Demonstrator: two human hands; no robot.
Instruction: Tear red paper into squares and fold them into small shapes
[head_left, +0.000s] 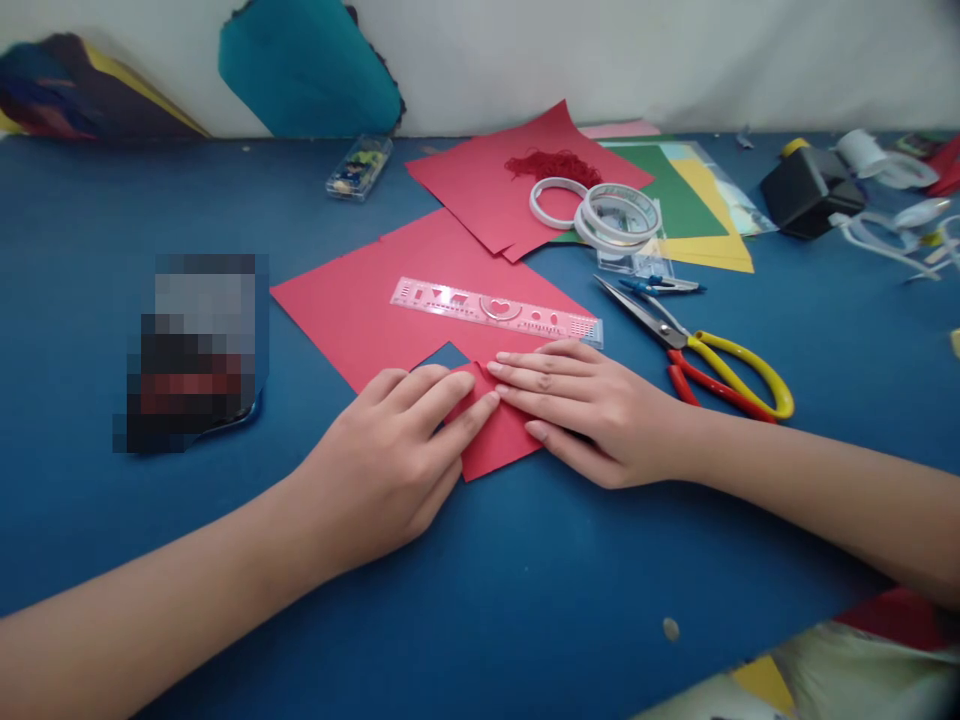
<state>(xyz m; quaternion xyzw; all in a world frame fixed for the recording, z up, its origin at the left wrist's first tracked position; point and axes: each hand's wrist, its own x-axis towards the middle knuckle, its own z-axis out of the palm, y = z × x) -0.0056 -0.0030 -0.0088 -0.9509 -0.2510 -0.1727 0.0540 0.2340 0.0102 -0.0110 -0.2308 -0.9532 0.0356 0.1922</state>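
My left hand (390, 460) and my right hand (585, 405) lie flat on a small piece of red paper (499, 445) on the blue table (480, 600). Fingers of both hands are stretched out, and their tips meet over the paper's upper edge. Just behind the hands lies a larger red sheet (375, 305) with a notch cut out of its near edge. A clear pink stencil ruler (495, 310) rests across that sheet.
Scissors (705, 355) with yellow and red handles lie right of my right hand. Behind are more red sheets (495, 185), red thread (555, 165), tape rolls (619, 215), green and yellow paper (697, 205), a black punch (806, 190) and a small clear case (358, 167). A blurred dark object (195, 350) sits at left.
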